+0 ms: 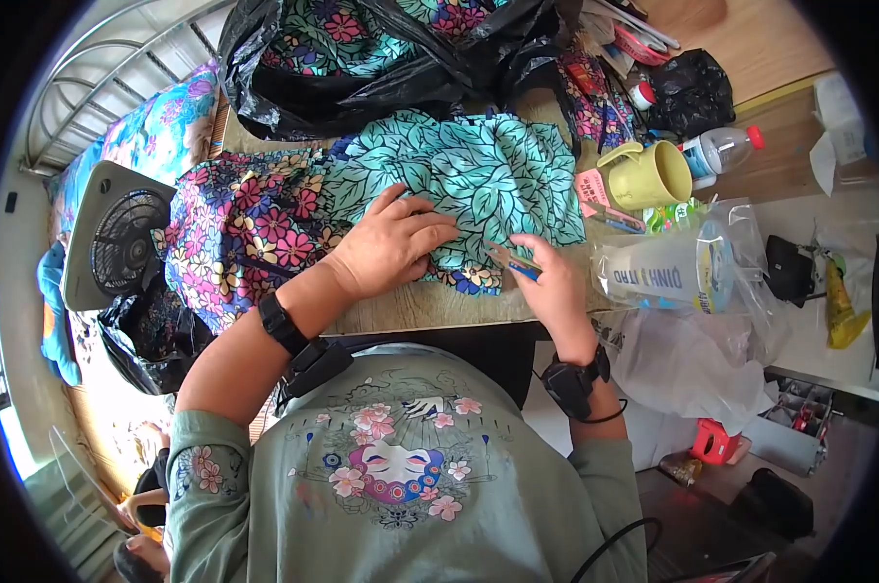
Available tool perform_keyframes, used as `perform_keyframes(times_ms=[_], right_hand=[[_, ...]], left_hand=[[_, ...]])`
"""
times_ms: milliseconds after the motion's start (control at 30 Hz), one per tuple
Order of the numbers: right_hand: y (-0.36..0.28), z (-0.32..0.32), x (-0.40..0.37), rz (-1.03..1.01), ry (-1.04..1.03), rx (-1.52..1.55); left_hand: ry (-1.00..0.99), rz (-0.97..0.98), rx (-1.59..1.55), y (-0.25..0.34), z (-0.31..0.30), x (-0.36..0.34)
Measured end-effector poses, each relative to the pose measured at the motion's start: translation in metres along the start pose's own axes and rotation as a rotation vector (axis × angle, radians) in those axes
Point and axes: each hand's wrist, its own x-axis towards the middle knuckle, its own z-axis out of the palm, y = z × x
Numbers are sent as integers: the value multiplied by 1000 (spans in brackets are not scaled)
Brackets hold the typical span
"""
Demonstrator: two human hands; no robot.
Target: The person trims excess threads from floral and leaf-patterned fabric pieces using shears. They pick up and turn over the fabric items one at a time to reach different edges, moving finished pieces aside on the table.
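Teal leaf-print fabric [498, 180] lies spread over the wooden table, with flower-print fabric [255, 209] bunched to its left. My left hand [391, 241] rests palm down where the two prints meet, fingers apart and slightly bent. In my right hand [556, 277] is a pair of small thread snips [520, 264] with blue on the handles. Their tips point left, close over the fabric's lower right part. A strip of dark flower print [473, 280] shows along the near edge, below the snips.
A black plastic bag [362, 97] of printed fabric fills the far side. To the right are a yellow mug [653, 175], a clear bottle [721, 151] and a plastic-wrapped cylinder [668, 267]. A fan [119, 233] stands at left; another person [148, 549] shows lower left.
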Motion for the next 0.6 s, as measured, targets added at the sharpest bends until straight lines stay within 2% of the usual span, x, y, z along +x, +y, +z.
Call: perform_keyframes(times_ms=[133,300,400,500,600], right_hand=[[11,7,5,-95,98,-127],[21,0,3,-180,57,-151],[20,-6,-9,-160,-77,-62],[14,-9,-16,-168,-63,54],[4,-12,-20,-136,-37,147]], left_hand=[[-19,-9,-72,-7,4,2],[-53,-7,-130,-5,-6,0],[-143,-28,-271,4,-23,-10],[-258,35,-308,11,-42,-12],[-182,12,-324,12,-42,-7]])
